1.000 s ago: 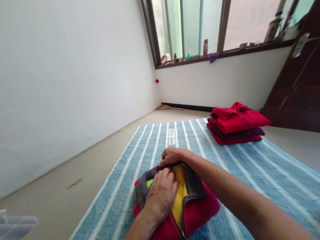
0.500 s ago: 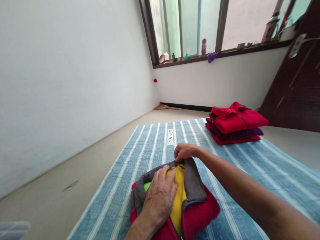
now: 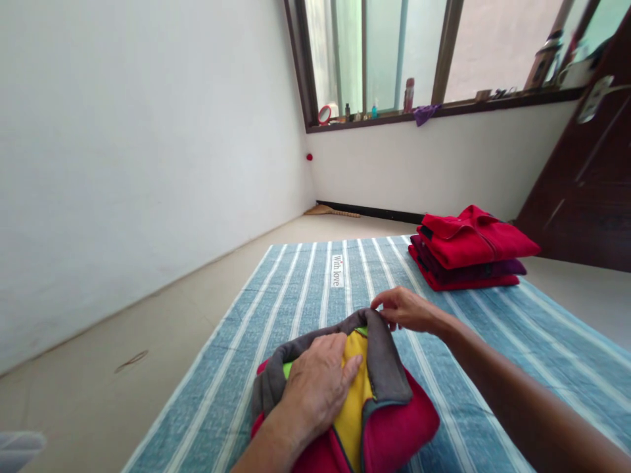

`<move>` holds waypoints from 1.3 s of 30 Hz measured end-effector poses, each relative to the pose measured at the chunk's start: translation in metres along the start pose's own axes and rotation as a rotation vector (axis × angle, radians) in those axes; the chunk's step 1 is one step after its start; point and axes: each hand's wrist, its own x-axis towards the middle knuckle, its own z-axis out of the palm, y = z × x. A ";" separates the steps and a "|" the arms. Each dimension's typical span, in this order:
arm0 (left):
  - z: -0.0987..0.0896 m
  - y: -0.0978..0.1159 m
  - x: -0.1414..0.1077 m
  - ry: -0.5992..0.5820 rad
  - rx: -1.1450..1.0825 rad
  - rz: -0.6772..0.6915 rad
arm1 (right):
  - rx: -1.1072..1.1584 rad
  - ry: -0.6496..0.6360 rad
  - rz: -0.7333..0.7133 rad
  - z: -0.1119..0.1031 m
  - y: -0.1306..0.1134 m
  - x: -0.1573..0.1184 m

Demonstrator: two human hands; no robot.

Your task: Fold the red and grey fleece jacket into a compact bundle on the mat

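A folded garment [image 3: 394, 420], crimson with a grey collar and a yellow lining, lies on the striped blue cloth [image 3: 276, 315] at the lower middle. My left hand [image 3: 320, 381] rests flat on the yellow lining, with its thumb apart from the other fingers. At the garment's top right corner, my right hand [image 3: 404, 310] touches the grey collar with its fingertips; its fingers are bent and somewhat spread, and I see nothing gripped between them. Part of the lining is hidden under my left hand.
A stack of folded red and purple garments [image 3: 473, 246] sits at the cloth's back right. Beyond are a windowsill [image 3: 379, 121] with bottles, a dark door [image 3: 586, 177] at right and a white wall [image 3: 138, 144] at left.
My right hand has moved right along the grey collar, and its fingers have loosened from a pinch. My left hand has stayed on the lining, its fingers now closer together. The view has shifted slightly.
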 end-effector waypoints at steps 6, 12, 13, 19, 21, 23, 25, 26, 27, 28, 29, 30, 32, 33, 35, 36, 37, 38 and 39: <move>0.000 0.013 0.028 0.064 0.253 0.001 | 0.198 0.039 -0.223 0.022 0.024 -0.009; 0.018 -0.002 0.043 0.236 0.237 0.042 | 0.260 0.195 -0.214 0.035 0.029 -0.005; 0.020 -0.005 0.044 0.274 0.227 0.041 | 0.260 0.193 -0.222 0.035 0.027 -0.005; 0.029 -0.016 0.045 0.384 0.166 0.052 | 0.228 0.154 -0.297 0.032 0.018 0.000; 0.030 -0.016 0.045 0.416 0.110 0.064 | 0.227 0.169 -0.327 0.033 0.018 0.003; 0.030 -0.016 0.045 0.424 0.042 0.080 | 0.239 0.159 -0.338 0.032 0.017 0.005; 0.029 -0.016 0.045 0.410 -0.007 0.097 | 0.255 0.127 -0.322 0.032 0.016 0.006; 0.029 -0.017 0.045 0.399 -0.021 0.106 | 0.266 0.108 -0.308 0.031 0.016 0.006; 0.029 -0.017 0.045 0.387 -0.030 0.112 | 0.286 0.080 -0.295 0.031 0.015 0.007; 0.029 -0.017 0.045 0.376 -0.039 0.117 | 0.314 0.044 -0.286 0.030 0.014 0.009; 0.028 -0.018 0.045 0.366 -0.048 0.119 | 0.345 0.002 -0.282 0.029 0.013 0.010; 0.028 -0.018 0.045 0.358 -0.059 0.119 | 0.376 -0.046 -0.276 0.028 0.011 0.012; 0.028 -0.018 0.045 0.351 -0.078 0.118 | 0.417 -0.121 -0.246 0.024 0.007 0.015; 0.028 -0.019 0.045 0.353 -0.086 0.119 | 0.419 -0.138 -0.222 0.022 0.004 0.015; 0.029 -0.020 0.046 0.367 -0.105 0.123 | 0.429 -0.158 -0.165 0.019 -0.002 0.016; 0.030 -0.021 0.046 0.380 -0.116 0.124 | 0.446 -0.173 -0.144 0.018 -0.004 0.015; 0.031 -0.022 0.047 0.392 -0.126 0.126 | 0.468 -0.190 -0.134 0.018 -0.007 0.014; 0.032 -0.023 0.048 0.404 -0.135 0.128 | 0.493 -0.205 -0.133 0.018 -0.010 0.013; 0.033 -0.025 0.048 0.414 -0.143 0.131 | 0.518 -0.217 -0.139 0.018 -0.012 0.012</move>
